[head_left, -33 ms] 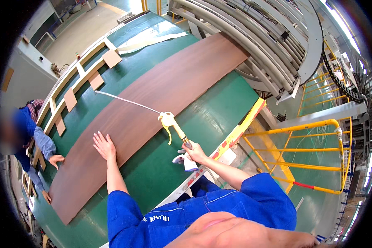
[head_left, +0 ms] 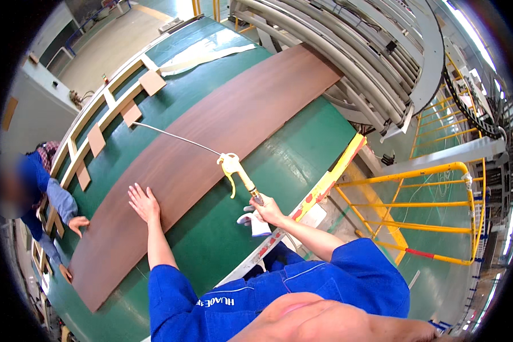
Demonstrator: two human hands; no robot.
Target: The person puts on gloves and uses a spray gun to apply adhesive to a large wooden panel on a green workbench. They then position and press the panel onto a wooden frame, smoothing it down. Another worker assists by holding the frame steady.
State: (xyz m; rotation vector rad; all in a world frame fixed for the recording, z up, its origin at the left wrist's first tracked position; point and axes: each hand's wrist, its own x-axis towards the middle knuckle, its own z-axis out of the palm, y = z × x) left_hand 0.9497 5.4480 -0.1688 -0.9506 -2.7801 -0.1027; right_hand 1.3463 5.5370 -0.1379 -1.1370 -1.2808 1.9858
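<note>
My left hand [head_left: 143, 203] lies flat, fingers spread, on the smooth brown veneer sheet [head_left: 211, 154]; my right hand [head_left: 266, 210] is clamped around the yellow air gun [head_left: 233, 168] with its thin metal nozzle.

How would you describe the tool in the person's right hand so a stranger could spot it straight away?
Find the long brown veneer sheet on the green table. At its near edge, the right hand holds a yellow air blow gun. Unlike anything nearby, it has a long thin metal nozzle reaching across the sheet.

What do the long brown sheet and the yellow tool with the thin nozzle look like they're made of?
Brown sheet: probably wood veneer or laminate, with a matte dark grain and a thin edge. Yellow blow gun: its body looks like glossy yellow plastic or painted metal; its long nozzle looks like bare silvery metal.
</note>
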